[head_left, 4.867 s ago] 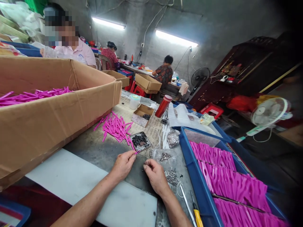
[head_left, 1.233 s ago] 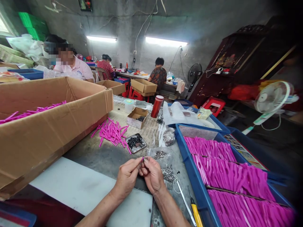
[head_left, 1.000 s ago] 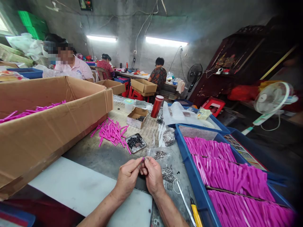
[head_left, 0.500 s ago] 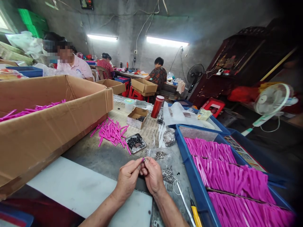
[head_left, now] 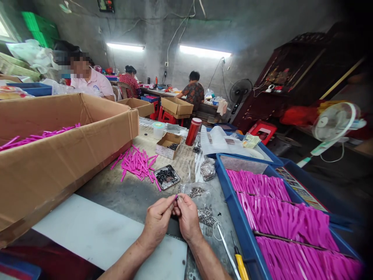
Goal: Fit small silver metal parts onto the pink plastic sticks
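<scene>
My left hand (head_left: 157, 218) and my right hand (head_left: 188, 217) meet fingertip to fingertip above the near edge of the table. Pinched in the left fingers is a magenta plastic piece (head_left: 176, 197), mostly hidden by them. The right fingers close on a small dark part at its end, too small to identify. Just beyond lies a shallow metal tray (head_left: 178, 179) of small black parts, beside a loose pile of magenta plastic sticks (head_left: 136, 163). Close to my right hand are an open plastic bag of small metal parts (head_left: 197, 192) and more metal pieces (head_left: 206, 216).
A large cardboard box (head_left: 58, 155) stands left. At right, a blue crate (head_left: 233, 210) holds rows of magenta pieces; a yellow-handled screwdriver (head_left: 240, 264) lies beside it. A red flask (head_left: 193, 132) and small carton (head_left: 165, 151) stand farther back. Several people sit beyond.
Both hands stay joined at nearly the same spot, with only a very slight shift at the fingertips. The view has moved a little; the things on the table look unchanged.
</scene>
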Tool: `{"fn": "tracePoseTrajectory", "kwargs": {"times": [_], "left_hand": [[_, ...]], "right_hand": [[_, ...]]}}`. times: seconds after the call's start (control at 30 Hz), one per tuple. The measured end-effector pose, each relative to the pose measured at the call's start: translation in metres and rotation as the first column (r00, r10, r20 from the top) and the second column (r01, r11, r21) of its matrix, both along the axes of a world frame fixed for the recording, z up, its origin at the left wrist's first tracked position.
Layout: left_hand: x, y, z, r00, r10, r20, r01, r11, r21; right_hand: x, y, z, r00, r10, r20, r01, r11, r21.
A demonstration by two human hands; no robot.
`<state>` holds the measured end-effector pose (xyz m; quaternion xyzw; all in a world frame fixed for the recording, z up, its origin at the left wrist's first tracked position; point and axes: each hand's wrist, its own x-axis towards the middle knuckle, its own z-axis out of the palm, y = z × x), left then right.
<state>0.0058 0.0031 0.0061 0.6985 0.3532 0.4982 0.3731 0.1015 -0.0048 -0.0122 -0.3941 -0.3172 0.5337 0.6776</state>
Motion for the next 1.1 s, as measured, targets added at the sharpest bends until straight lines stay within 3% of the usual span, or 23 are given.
{"fn": "tracePoseTrajectory", "kwargs": {"times": [0.27, 0.57, 0.73, 0.93, 1.03, 1.1], "left_hand": [[-0.001, 0.000, 0.000, 0.999, 0.013, -0.032, -0.012, 0.999, 0.032], [0.003, 0.005, -0.004, 0.999, 0.018, -0.038, -0.019, 0.999, -0.031], [-0.003, 0.012, -0.007, 0.992, 0.123, 0.022, -0.120, 0.987, -0.111], [-0.018, 0.020, 0.001, 0.976, 0.210, 0.062, -0.198, 0.967, -0.157], [-0.024, 0.024, 0.003, 0.971, 0.237, 0.022, -0.232, 0.964, -0.128], [-0.026, 0.026, 0.001, 0.969, 0.248, -0.016, -0.248, 0.964, -0.098]], "right_hand": [[0.001, -0.004, 0.004, 0.965, -0.048, 0.259, 0.039, 0.998, 0.041], [0.000, 0.001, 0.000, 0.987, -0.039, 0.158, 0.041, 0.999, -0.008], [0.006, 0.006, 0.002, 0.990, -0.085, 0.109, 0.090, 0.995, -0.042], [0.018, 0.004, 0.008, 0.967, -0.124, 0.222, 0.130, 0.991, -0.012], [0.025, 0.002, 0.016, 0.857, -0.144, 0.495, 0.153, 0.988, 0.023], [0.029, 0.003, 0.024, 0.659, -0.175, 0.732, 0.148, 0.984, 0.102]]}}
